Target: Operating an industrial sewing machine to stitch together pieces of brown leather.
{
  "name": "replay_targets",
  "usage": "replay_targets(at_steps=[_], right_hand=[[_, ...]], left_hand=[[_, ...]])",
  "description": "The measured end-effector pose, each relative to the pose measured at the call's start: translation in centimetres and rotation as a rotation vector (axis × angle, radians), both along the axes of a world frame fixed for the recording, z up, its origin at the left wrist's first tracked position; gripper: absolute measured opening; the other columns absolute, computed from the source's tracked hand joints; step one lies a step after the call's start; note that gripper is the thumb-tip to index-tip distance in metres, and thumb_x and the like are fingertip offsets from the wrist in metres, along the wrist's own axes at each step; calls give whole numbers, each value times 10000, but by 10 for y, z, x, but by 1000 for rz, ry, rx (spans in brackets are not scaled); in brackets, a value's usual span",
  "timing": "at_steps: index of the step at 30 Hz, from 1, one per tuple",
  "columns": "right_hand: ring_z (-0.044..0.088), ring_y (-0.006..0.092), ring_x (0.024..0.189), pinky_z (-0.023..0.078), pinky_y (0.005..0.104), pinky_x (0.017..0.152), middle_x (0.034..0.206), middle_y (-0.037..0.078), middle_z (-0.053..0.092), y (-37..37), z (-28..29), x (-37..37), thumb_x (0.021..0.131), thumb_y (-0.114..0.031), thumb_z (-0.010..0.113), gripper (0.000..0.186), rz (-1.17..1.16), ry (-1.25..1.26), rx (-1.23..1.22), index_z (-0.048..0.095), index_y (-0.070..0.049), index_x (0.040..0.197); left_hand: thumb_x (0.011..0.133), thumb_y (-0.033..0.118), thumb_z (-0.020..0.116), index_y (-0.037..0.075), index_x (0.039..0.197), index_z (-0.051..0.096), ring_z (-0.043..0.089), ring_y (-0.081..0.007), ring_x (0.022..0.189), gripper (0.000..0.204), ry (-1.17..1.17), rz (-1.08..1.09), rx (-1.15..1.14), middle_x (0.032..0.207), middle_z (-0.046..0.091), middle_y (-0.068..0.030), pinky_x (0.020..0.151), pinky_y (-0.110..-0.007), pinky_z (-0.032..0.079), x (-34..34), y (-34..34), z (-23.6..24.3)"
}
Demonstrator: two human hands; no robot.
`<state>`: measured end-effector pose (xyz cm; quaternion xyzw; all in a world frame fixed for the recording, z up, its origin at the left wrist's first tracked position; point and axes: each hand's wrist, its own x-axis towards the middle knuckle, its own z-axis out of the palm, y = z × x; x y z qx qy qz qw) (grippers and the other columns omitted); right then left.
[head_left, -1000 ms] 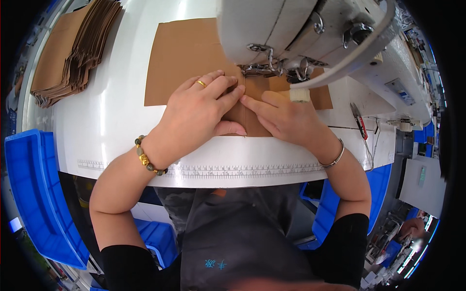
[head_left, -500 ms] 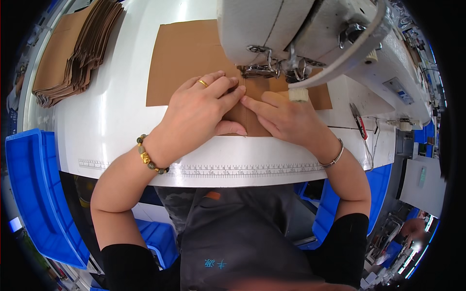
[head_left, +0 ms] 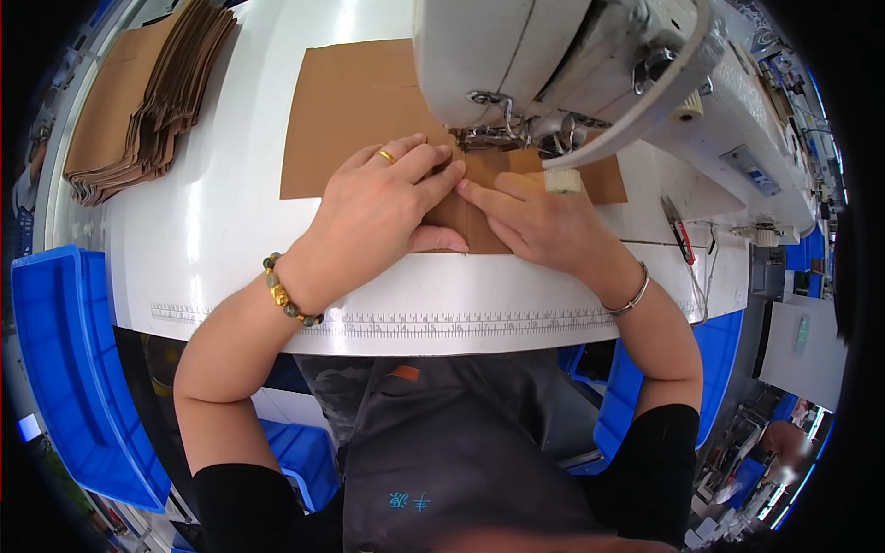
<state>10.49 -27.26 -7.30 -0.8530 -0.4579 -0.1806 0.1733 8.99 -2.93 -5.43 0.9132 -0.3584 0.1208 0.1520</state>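
Note:
A brown fabric panel (head_left: 355, 101) with a vertical seam lies flat under the sewing machine's presser foot (head_left: 489, 138). On its left part rests my left hand (head_left: 383, 194), fingers stretched forward and thumb apart, pressing down beside the seam near the foot. My right hand (head_left: 544, 217) is bent and bunched over the panel just right of the seam, its fingertips meeting those of my left hand. Some of its fingers are hidden under the hand and behind the machine's white knob. The panel's near edge shows just beyond my left thumb.
The white sewing machine head (head_left: 516, 55) overhangs the work. A stack of brown panels (head_left: 120, 101) sits far left. Red-handled thread snips (head_left: 680, 235) lie at right. A printed ruler (head_left: 442, 324) runs along the table's front edge; a blue bin (head_left: 74, 369) stands at left.
The panel's near edge has shifted slightly away from me, toward the machine. Both hands keep nearly the same pose and place on it.

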Motion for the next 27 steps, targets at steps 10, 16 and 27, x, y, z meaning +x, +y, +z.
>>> replay_targets(at_steps=[10, 16, 27], right_hand=[[627, 175, 649, 529, 322, 555, 859, 8, 595, -6, 0, -5, 876, -107, 700, 458, -74, 93, -151, 698, -202, 1324], [621, 196, 650, 512, 325, 554, 850, 25, 593, -3, 1, -3, 879, -105, 698, 448, -42, 89, -108, 698, -177, 1321], [572, 185, 520, 455, 322, 470, 747, -25, 647, -2, 1, 1, 813, -149, 734, 345, -25, -24, -62, 760, -149, 1157]], left_hand=[[761, 558, 751, 77, 1286, 708, 605, -318, 1282, 713, 2, -1, -12, 1284, 671, -81, 1026, -426, 510, 1, -1, -1], [756, 553, 762, 80, 1286, 710, 609, -315, 1278, 713, 3, 4, -7, 1304, 669, -79, 1022, -422, 513, 1, 1, -1], [764, 552, 766, 80, 1276, 714, 611, -304, 1263, 698, -2, -5, -16, 1282, 674, -71, 1002, -419, 520, 2, -1, -3]])
